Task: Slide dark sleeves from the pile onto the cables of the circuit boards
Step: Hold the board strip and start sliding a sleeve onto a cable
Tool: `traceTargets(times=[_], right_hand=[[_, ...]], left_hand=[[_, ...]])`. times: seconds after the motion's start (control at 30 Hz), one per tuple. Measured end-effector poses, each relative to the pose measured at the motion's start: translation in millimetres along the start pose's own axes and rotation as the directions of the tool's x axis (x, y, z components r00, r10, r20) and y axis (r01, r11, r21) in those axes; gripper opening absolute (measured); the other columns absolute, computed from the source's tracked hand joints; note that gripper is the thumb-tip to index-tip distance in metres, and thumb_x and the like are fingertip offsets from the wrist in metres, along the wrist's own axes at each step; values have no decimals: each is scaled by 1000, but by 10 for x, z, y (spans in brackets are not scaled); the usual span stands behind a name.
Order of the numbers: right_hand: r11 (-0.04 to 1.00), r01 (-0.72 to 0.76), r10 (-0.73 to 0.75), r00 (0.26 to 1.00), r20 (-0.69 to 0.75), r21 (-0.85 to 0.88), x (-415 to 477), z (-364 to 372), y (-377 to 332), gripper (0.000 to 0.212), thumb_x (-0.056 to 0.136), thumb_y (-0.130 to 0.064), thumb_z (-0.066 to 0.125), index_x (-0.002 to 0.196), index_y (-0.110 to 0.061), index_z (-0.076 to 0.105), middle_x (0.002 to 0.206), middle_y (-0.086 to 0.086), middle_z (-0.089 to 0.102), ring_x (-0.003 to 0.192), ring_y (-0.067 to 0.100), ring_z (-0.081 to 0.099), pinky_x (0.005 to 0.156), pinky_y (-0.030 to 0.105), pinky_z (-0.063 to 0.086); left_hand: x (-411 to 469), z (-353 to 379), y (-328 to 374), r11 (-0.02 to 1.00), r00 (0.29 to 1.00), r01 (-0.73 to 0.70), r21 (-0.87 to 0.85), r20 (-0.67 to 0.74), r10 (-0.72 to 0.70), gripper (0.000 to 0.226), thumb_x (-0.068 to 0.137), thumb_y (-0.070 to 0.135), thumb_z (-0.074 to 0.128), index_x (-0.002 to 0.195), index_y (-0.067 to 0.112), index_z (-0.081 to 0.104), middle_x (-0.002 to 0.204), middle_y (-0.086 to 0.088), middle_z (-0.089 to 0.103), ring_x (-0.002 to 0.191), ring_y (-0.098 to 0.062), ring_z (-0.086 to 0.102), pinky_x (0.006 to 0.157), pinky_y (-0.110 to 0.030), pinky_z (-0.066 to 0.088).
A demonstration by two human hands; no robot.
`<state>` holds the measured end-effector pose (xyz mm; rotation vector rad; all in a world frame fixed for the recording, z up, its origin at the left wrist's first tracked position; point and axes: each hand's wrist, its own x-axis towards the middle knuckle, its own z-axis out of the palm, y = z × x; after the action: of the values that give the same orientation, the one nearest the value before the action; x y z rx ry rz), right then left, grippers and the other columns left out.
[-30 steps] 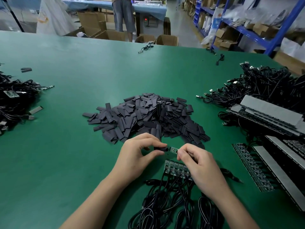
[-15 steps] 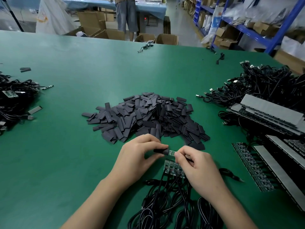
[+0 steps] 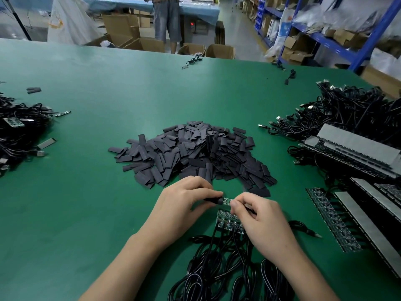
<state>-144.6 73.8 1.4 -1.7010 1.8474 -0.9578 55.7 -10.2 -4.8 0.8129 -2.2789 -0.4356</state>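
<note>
The green surface is looking matt and smooth. The dark sleeves at centre are showing a dull, flat, plastic-like finish. The black cables at lower centre are catching the light glossily, and the boxes at the top are looking like plain brown cardboard.

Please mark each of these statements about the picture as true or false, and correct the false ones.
1. The left hand pinches a dark sleeve. True.
2. The right hand is open and holds nothing. False: it pinches a small circuit board.
3. The pile of sleeves lies beyond both hands. True.
4. The table is red. False: it is green.
</note>
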Motion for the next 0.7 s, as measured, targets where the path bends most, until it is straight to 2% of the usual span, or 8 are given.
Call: traceTargets(times=[0.17,0.3,0.47,0.6,0.7], right_hand=[[1000,4,-4,1000,18,11,-13,-5,6,27,99,-39,60,74,-32,63,50,-9,48,44,8,38,48,20,31],[1000,-12,11,1000,3,10,-6,-9,6,28,99,-38,61,73,-30,64,49,-10,46,44,8,37,48,21,31],[999,-22,22,1000,1,26,-1,-13,-1,27,99,-38,62,73,-30,66,51,-7,47,46,7,37,49,23,30],[999,-8,7,1000,20,36,-5,-20,-5,26,98,-38,62,75,-29,67,52,-6,47,47,7,37,50,24,30],[1000,2,-3,1000,20,31,-3,-17,-5,24,98,-39,62,78,-29,68,58,-1,55,49,5,41,51,23,31]], left_hand=[[-6,6,29,999,999,53,10,4,-53,23,86,26,82,108,30,80,101,17,69,92,-3,65,79,-26,55],[7,6,55,999,1000,24,38,-10,-24,21,87,28,80,107,28,80,99,15,69,90,-5,65,77,-22,54],[10,22,47,997,999,-30,71,-38,33,20,89,28,79,109,25,80,99,12,69,89,-11,66,76,-30,56],[-8,60,59,999,1000,2,-48,-19,-3,23,90,30,78,113,26,78,102,13,68,93,-7,65,80,-30,56],[-11,61,49,995,999,38,-97,-1,-38,25,89,32,79,114,28,78,103,16,67,95,-3,65,82,-30,56]])
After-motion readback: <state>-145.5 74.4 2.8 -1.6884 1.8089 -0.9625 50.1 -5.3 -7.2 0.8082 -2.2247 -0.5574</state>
